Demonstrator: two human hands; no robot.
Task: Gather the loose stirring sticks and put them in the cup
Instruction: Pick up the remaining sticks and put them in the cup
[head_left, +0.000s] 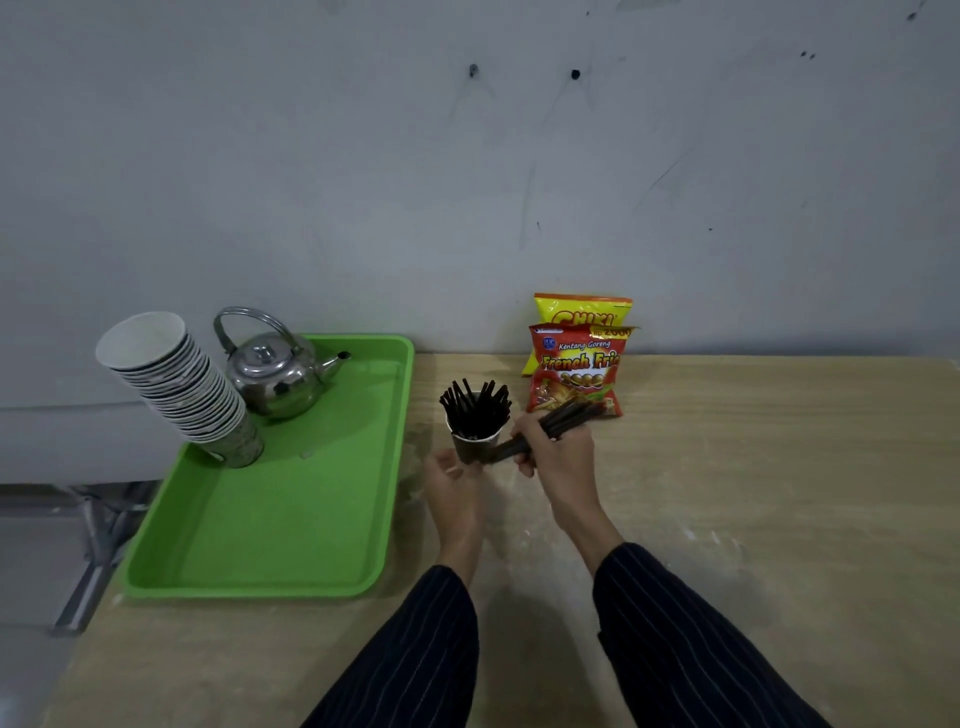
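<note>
A paper cup (470, 448) stands on the wooden table, with several dark stirring sticks (475, 408) fanning out of its top. My right hand (556, 452) is closed around a bundle of dark stirring sticks (566, 415) that lies nearly level, just right of the cup; one end of the bundle pokes out by the cup's base. My left hand (452, 480) sits at the cup's lower left, fingers curled toward it, touching or almost touching its side. The frame does not show whether that hand grips the cup.
A green tray (270, 540) to the left carries a steel kettle (278, 376) and a leaning stack of paper cups (182, 387). Two snack bags (576, 358) stand against the grey wall behind my right hand. The table's left edge runs beside the tray.
</note>
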